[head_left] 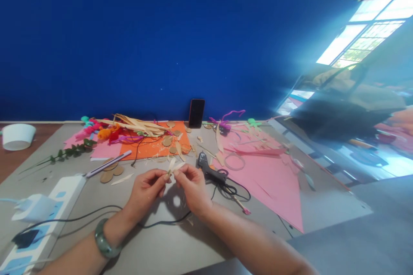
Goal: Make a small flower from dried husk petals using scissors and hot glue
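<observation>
Close together above the middle of the table, both hands pinch at small pale petal-shaped pieces (172, 163). My left hand (143, 192) has thumb and forefinger closed on the lower end, where a greenish bit shows. My right hand (194, 190) pinches the pale material from the other side, its fingertips nearly touching the left ones. How the pieces join is too small to make out. A black hot glue gun (211, 172) lies just right of my right hand. Left of my left hand, a loose pale petal (122, 179) rests beside brown cardboard ovals (111, 172).
A white power strip (61, 206) with plugs stands at left; its black cable (93, 209) passes under my hands. Behind are a lilac cutter (109, 163), pale dried strips (138, 124), orange paper (155, 148) and an upright phone (196, 114). Pink paper (274, 184) covers the right.
</observation>
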Available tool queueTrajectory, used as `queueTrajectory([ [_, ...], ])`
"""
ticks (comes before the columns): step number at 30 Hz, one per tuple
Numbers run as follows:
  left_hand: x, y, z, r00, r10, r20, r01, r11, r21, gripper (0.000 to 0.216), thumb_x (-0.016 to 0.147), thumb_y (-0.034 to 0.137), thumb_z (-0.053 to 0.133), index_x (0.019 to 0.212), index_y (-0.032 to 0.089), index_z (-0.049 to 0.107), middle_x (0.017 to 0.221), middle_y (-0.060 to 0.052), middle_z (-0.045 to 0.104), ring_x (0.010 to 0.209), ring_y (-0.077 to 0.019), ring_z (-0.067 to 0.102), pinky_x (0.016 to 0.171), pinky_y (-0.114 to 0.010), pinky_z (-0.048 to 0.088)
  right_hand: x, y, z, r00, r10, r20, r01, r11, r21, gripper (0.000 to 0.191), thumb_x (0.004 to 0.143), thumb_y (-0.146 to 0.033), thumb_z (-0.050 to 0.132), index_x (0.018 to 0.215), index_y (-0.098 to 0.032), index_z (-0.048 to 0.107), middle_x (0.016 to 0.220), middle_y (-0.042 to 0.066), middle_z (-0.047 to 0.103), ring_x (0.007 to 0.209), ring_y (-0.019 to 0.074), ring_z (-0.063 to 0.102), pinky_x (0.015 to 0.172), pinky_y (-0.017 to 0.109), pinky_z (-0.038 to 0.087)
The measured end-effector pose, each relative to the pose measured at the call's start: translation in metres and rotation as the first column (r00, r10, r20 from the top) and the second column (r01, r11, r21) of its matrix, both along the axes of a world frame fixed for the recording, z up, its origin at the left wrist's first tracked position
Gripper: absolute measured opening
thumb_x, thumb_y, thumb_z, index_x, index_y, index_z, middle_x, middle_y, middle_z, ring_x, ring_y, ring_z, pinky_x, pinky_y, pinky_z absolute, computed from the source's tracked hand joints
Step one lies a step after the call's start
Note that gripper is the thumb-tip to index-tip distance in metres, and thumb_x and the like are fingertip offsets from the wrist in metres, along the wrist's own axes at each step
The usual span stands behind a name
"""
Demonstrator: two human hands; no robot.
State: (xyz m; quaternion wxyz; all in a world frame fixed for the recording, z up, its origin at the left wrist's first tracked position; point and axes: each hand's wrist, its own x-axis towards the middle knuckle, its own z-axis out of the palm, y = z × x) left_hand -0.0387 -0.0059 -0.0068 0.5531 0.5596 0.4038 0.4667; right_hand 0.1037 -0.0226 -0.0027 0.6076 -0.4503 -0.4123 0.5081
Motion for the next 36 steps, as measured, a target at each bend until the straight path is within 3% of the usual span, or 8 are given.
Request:
queueTrajectory([
  [11,0.000,0.000,0.001,0.999,-0.012,-0.030,0.011,0.999,-0.032,0.030,0.074,0.043,0.067,0.068,0.014,0.067,0.041,0.005,0.049,0.037,-0.0059,0.038,0.037,-0.017,0.028,-0.003,0.002,0.000,0.997,0.021,-0.077,-0.025,0.998,-0.052,0.024,0.072,-0.029,0.069,0.059,-0.017,0.054,0.049,-0.007,0.048,0.048,0.0069,0.038,0.053,0.022,0.030],
  [20,0.000,0.003,-0.012,1.000,-0.009,0.023,0.011,0.994,-0.110,0.029,0.075,0.042,0.068,0.075,0.014,0.069,0.044,0.004,0.054,0.037,-0.0066,0.043,0.037,-0.017,0.034,-0.002,0.003,-0.002,0.995,0.045,-0.089,-0.051,0.996,-0.072,0.022,0.073,-0.029,0.068,0.061,-0.017,0.055,0.049,-0.007,0.049,0.047,0.0069,0.038,0.052,0.023,0.029],
  [25,0.003,0.004,-0.008,0.997,0.039,0.070,-0.031,0.993,-0.112,0.027,0.072,0.040,0.070,0.077,0.013,0.069,0.054,0.001,0.061,0.041,-0.0084,0.048,0.038,-0.020,0.040,-0.003,0.004,-0.001,0.998,0.032,-0.063,-0.036,0.997,-0.073,0.021,0.072,-0.029,0.068,0.060,-0.017,0.056,0.047,-0.007,0.048,0.047,0.0070,0.038,0.053,0.023,0.030],
  [36,0.003,0.004,-0.004,0.995,0.063,0.078,-0.057,0.995,-0.083,0.026,0.070,0.039,0.072,0.072,0.014,0.067,0.046,0.003,0.057,0.037,-0.0084,0.047,0.037,-0.020,0.040,-0.005,0.006,-0.006,0.998,0.021,-0.066,-0.025,0.997,-0.072,0.022,0.072,-0.031,0.069,0.060,-0.017,0.057,0.048,-0.006,0.048,0.047,0.0077,0.039,0.052,0.023,0.031],
])
